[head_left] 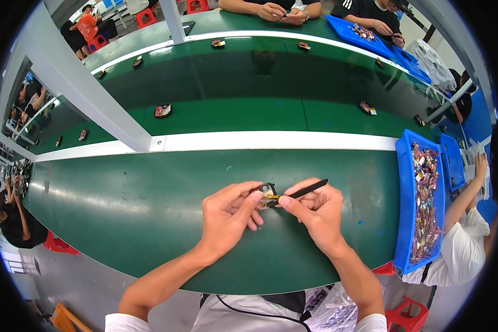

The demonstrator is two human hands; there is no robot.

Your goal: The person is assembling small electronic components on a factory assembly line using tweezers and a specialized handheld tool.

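My left hand (231, 213) is closed on a small black-framed electronic part (267, 191) with a round pale piece and a yellow strip in it, held just above the green table. In my right hand (318, 209) is a slim black pen-like tool (309, 188), pinched between thumb and fingers with its rear end pointing up and to the right. The fingertips of that hand meet the right edge of the part, by the yellow strip. Exactly where the tool's tip lies is too small to make out.
Right of my hands stands a blue tray (405, 205) heaped with small parts. Beyond the white rail (271, 141) runs a green conveyor belt (232, 113) carrying several small units, one of them a dark unit (162, 110). A grey post (88, 83) rises at left. Co-workers sit around.
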